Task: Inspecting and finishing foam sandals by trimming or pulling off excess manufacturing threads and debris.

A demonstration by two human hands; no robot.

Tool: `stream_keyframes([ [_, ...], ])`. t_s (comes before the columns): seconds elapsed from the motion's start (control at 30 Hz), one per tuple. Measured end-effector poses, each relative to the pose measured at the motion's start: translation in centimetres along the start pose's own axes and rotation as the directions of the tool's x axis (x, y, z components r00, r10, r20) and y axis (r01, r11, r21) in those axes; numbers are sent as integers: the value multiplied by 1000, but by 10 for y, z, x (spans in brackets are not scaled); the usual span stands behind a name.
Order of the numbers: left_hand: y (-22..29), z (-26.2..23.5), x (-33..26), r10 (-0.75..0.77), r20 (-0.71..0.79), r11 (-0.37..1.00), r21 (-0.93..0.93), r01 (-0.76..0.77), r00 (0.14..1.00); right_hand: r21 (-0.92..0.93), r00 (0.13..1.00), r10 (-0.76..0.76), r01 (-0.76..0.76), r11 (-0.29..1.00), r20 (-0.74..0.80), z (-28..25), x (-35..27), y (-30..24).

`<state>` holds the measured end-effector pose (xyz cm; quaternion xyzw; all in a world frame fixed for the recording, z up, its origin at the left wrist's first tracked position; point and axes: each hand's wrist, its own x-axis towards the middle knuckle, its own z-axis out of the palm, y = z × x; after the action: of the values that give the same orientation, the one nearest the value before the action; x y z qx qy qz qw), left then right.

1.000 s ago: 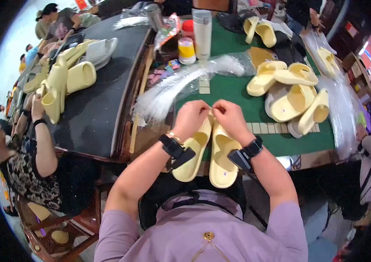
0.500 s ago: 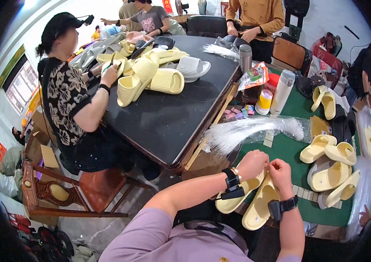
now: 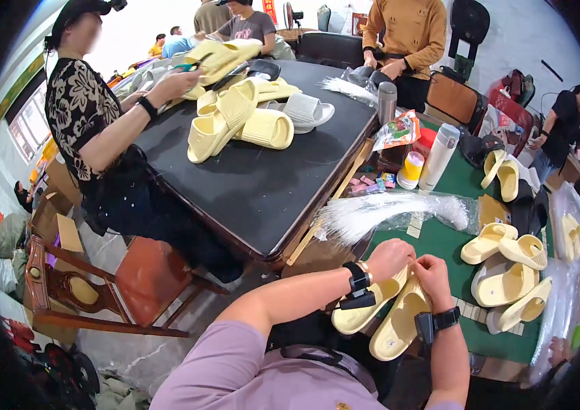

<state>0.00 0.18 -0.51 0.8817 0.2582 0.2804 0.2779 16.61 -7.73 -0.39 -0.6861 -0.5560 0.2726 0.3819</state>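
A pair of yellow slippers (image 3: 399, 326) straddles the near edge of the green table (image 3: 436, 254). Over their toes the left hand (image 3: 391, 258) and right hand (image 3: 433, 276) meet, fingers curled closed (what they pinch, I can't make out); white ties (image 3: 385, 210) lie by the left edge, more slippers (image 3: 508, 283) toward the right.

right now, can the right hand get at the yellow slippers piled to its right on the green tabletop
Probably yes: the piled slippers lie to the right of the right hand with nothing standing between, though that hand is busy at the far end of the slipper pair.
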Motion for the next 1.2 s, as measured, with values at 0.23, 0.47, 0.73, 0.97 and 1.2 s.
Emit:
stream_keyframes([
  [0.23, -36, -145, 10, -33, -391, 978, 178, 111, 920, -8, 944, -132, 135, 991, -302, -23, -36, -10],
  [0.47, -119, -309, -31, -130, -754, 434, 540, 721, 644, -106, 998, -61, 60, 993, -2, -24, -105, -64],
  [0.73, -177, -353, -81, -55, -734, 178, 660, 730, 677, -472, 988, 104, -40, 881, 110, 9, -107, -62],
  [0.97, -185, -370, -105, -87, -753, -52, 658, 752, 653, -628, 998, 70, -57, 776, -5, 31, -83, -55],
  [1.2, -172, -364, -114, -37, -684, 13, 728, 685, 728, -648, 997, 52, -73, 758, -51, 32, -87, -51],
])
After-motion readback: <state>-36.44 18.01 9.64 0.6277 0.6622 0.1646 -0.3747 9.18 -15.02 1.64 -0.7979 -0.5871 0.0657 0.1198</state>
